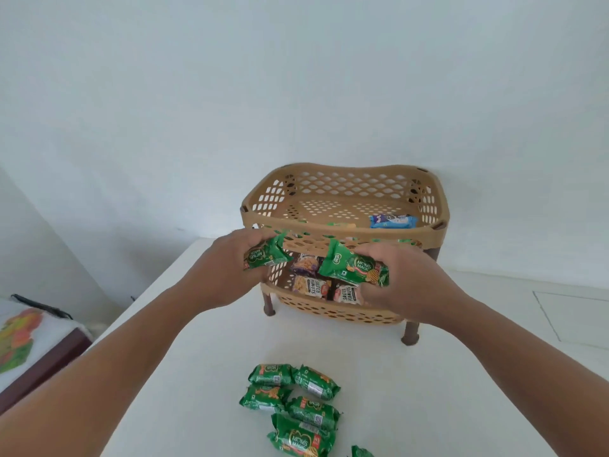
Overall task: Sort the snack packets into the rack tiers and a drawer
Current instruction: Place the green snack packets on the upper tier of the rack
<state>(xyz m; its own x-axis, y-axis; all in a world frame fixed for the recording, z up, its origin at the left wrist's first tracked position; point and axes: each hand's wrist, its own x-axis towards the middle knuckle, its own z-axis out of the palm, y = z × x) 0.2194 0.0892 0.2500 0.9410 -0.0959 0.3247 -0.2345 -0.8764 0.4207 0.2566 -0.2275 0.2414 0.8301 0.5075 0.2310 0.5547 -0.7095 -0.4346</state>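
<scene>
A tan two-tier plastic rack stands on the white table. My left hand grips a green biscuit packet in front of the rack's left side. My right hand holds a second green biscuit packet before the gap between the tiers. The lower tier holds salted peanut packets and a purple packet. A blue biscuit packet lies in the top tier at the right. Several green packets lie on the table near me.
The white table ends at its left edge, with a dark wooden piece of furniture under a patterned cloth beyond it. A white wall stands right behind the rack. Bare table surface lies to the rack's right.
</scene>
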